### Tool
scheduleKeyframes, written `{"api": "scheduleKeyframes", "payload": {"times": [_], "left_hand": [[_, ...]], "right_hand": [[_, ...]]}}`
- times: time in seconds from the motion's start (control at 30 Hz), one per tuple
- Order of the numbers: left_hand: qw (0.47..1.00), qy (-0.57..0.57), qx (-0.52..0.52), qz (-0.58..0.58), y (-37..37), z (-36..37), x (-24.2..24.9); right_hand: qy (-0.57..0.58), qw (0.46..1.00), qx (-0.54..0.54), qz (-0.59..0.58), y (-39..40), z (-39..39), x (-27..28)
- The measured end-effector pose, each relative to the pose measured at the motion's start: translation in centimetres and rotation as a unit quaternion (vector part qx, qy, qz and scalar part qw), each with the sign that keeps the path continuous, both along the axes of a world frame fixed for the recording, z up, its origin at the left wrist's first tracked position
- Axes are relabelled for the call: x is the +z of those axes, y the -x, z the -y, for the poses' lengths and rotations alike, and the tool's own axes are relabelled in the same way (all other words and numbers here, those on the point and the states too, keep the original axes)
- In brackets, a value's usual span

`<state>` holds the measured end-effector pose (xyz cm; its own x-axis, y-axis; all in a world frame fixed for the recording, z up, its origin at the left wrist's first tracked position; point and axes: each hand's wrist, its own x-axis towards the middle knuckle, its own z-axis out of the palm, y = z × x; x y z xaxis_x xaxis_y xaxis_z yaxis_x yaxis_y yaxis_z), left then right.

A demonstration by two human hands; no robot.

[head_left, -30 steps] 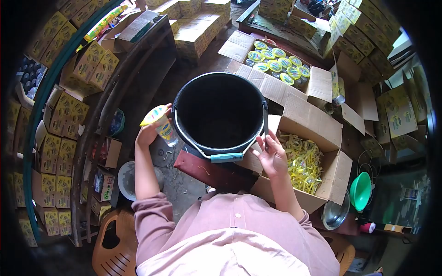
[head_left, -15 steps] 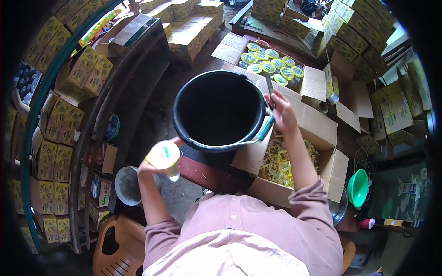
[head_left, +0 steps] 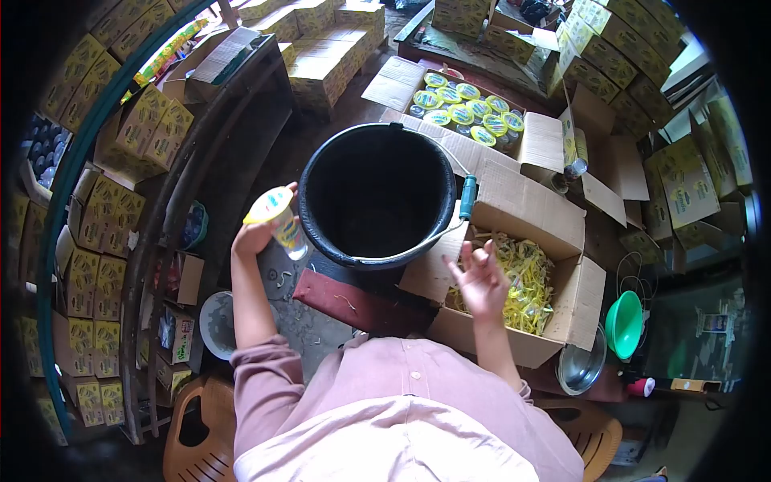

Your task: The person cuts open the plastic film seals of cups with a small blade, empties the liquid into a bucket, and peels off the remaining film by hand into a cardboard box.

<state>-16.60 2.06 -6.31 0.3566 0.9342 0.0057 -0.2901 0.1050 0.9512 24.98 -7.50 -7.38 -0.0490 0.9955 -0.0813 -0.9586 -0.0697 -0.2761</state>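
Observation:
My left hand (head_left: 259,235) is closed around a clear plastic cup (head_left: 287,233) with a yellow-rimmed printed lid. The cup is tilted, beside the left side of a large black bucket (head_left: 377,259). The bucket's inside is dark, and its wire handle with a green grip (head_left: 467,198) hangs out over the right side. My right hand (head_left: 483,283) is raised with fingers apart and nothing visible in it. It is over the left edge of an open cardboard box (head_left: 580,301) that holds a heap of yellow strips (head_left: 526,281).
Behind the bucket is a carton (head_left: 542,138) of yellow-lidded cups. A red bench (head_left: 337,304) lies in front of the bucket. A green bowl (head_left: 624,324) and a metal bowl (head_left: 584,361) are at the right. Stacked yellow cartons (head_left: 329,64) and a grey bucket (head_left: 218,325) are around.
My right hand has left the bucket's handle side and come down toward me, over the box. My left hand with the cup has moved up and left, tilting the cup so its side shows.

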Motion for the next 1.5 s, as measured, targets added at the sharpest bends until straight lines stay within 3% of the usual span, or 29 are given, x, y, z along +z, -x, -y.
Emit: {"api": "scheduleKeyframes", "payload": {"times": [0.1,0.23,0.43,0.57,0.67,0.73,0.83,0.93,1.03,1.2,1.23,1.3,1.33,1.43,1.5], "left_hand": [[0.999,0.006,-0.042,-0.007,-0.7,-1.5,2.0],[1.000,-0.001,-0.016,0.012,-0.8,-0.7,1.6],[0.997,0.020,0.053,0.047,-0.8,5.8,1.0],[0.996,0.015,0.002,0.088,-3.6,10.5,2.6],[0.994,-0.016,-0.108,0.024,-3.7,11.6,2.1],[0.994,0.017,-0.091,-0.049,-3.2,11.9,1.8],[0.999,0.036,-0.041,0.000,-2.8,10.6,0.7],[0.993,0.023,0.046,0.108,-3.1,9.3,-0.6],[0.984,0.035,0.025,0.171,-3.2,8.5,-0.9],[0.995,0.012,-0.050,0.086,-3.7,9.4,0.1],[0.995,0.055,-0.064,0.062,-3.6,9.9,0.6],[0.992,0.032,-0.091,0.083,-4.0,10.3,1.1],[0.987,-0.068,-0.102,-0.099,-3.4,10.0,2.5],[0.993,-0.011,-0.069,-0.090,-4.0,10.6,7.5],[0.986,-0.121,-0.012,-0.110,-3.3,9.6,7.6]], "right_hand": [[-0.066,0.992,-0.003,0.109,3.0,1.1,1.0],[-0.035,0.994,-0.013,0.104,3.6,0.6,1.5],[-0.020,0.979,-0.018,0.200,2.3,-2.9,2.6],[0.005,0.949,0.000,0.315,0.3,-8.9,2.7],[-0.029,0.941,0.018,0.338,-0.2,-14.2,3.0],[-0.059,0.936,0.061,0.343,0.1,-16.8,3.3],[-0.078,0.894,0.105,0.429,1.5,-19.3,4.1],[-0.073,0.894,0.081,0.434,2.4,-19.3,4.4],[-0.102,0.885,0.070,0.448,2.0,-20.0,3.2],[-0.080,0.882,0.093,0.454,1.6,-21.9,3.6],[-0.097,0.871,0.092,0.473,1.9,-22.2,4.0],[-0.128,0.847,0.093,0.507,3.0,-22.8,4.5],[-0.144,0.814,0.104,0.553,3.3,-23.1,4.5],[-0.139,0.786,0.011,0.602,2.9,-21.0,5.3],[-0.138,0.766,-0.053,0.626,2.0,-19.3,6.0]]}}
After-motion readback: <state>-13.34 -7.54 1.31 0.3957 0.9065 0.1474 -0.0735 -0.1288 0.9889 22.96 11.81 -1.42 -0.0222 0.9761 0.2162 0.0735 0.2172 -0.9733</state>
